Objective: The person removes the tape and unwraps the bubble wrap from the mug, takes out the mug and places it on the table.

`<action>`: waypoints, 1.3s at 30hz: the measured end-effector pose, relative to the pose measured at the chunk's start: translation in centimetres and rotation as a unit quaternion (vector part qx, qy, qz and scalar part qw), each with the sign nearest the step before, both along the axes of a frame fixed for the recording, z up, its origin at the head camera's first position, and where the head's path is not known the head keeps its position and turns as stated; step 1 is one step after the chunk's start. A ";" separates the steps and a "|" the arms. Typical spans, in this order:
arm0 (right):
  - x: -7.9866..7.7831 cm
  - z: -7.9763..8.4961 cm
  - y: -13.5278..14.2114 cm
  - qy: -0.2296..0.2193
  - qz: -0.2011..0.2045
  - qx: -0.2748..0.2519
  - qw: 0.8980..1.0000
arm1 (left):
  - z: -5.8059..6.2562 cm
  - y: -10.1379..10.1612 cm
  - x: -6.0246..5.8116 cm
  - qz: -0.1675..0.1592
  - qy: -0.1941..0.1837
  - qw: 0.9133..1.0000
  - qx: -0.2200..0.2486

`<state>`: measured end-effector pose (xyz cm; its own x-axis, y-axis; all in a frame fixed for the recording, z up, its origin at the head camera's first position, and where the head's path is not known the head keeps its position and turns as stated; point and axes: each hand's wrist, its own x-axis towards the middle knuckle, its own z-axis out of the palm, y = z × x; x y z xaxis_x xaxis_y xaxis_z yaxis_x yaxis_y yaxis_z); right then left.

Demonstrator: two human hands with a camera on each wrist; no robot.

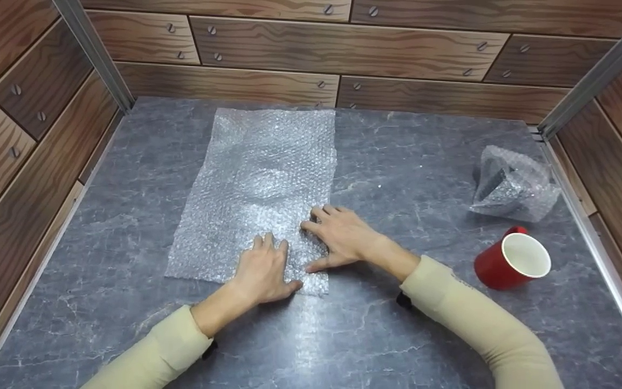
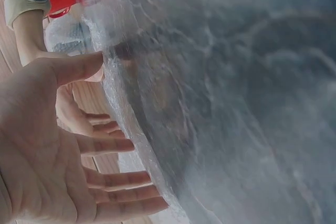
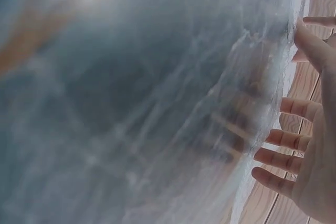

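A sheet of clear bubble wrap [image 1: 262,167] lies flat on the table, longer from front to back than across. My left hand [image 1: 262,268] rests on its front part with fingers spread. Just to the right, my right hand [image 1: 344,236] touches the sheet's right edge, its fingers also spread. In the left wrist view, the fingertips of the left hand [image 2: 50,145] press on the wrap. The right wrist view has the right hand [image 3: 317,156] with straight fingers against the wrap. Neither hand grips anything.
A red mug [image 1: 497,267] with a white inside leans on its side at the right, its handle towards the back. Behind it sits a bubble-wrapped item [image 1: 505,186], its contents unclear. Wood-patterned walls [image 1: 289,46] enclose the grey marbled table [image 1: 413,156].
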<state>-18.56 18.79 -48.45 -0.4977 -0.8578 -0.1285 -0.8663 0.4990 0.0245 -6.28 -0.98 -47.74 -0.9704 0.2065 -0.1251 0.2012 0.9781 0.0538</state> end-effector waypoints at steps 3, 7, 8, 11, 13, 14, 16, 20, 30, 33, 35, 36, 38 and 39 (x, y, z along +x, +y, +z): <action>-0.1 -0.2 0.1 0.005 0.010 0.000 1.000 | 0.0 0.0 0.0 0.004 0.000 1.000 0.004; -0.2 -0.3 0.7 0.006 0.019 0.001 1.000 | 0.0 0.0 0.0 0.003 0.006 1.000 0.005; -0.3 -0.2 0.9 0.005 0.021 -0.001 1.000 | 0.0 0.0 0.0 0.003 0.007 1.000 0.006; -0.1 -0.2 1.7 -0.004 0.021 -0.011 1.000 | 0.0 0.2 -0.1 0.002 0.007 1.000 0.002; 0.1 -0.2 2.3 -0.010 0.023 -0.022 0.999 | 0.0 0.4 -0.1 0.004 0.003 1.000 0.000; 0.2 -0.2 2.6 -0.012 0.024 -0.028 0.999 | -0.1 0.4 -0.1 0.007 0.000 1.000 0.003; 0.4 -0.1 3.3 -0.014 0.024 -0.039 0.999 | -0.2 0.5 -0.1 0.011 -0.004 1.000 0.009; 0.7 0.3 4.9 -0.015 0.020 -0.061 0.998 | -0.3 0.5 -0.1 0.021 -0.001 0.999 0.026; 1.2 1.6 9.8 0.015 0.000 -0.085 0.996 | -0.2 0.6 0.1 0.027 -0.006 0.999 0.028; 1.3 2.0 11.5 0.030 -0.003 -0.092 0.995 | -0.3 0.7 0.1 0.031 -0.010 0.999 0.030; 1.3 2.3 12.6 0.039 -0.005 -0.098 0.994 | -0.3 0.7 0.1 0.033 -0.011 0.999 0.033; 1.3 2.5 13.1 0.042 -0.005 -0.102 0.994 | -0.3 0.7 0.0 0.035 -0.011 0.999 0.035; 1.4 2.7 14.2 0.050 -0.006 -0.106 0.993 | -0.4 0.7 0.0 0.039 -0.015 0.998 0.038; 1.4 2.9 14.8 0.054 -0.006 -0.108 0.993 | -0.4 0.7 0.0 0.042 -0.017 0.998 0.040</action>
<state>-17.21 33.56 -45.60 -0.5087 -0.8537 0.1115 -0.8586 0.5126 0.0077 -6.26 -0.26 -48.13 -0.9802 0.1360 -0.1439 0.1161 0.9835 0.1384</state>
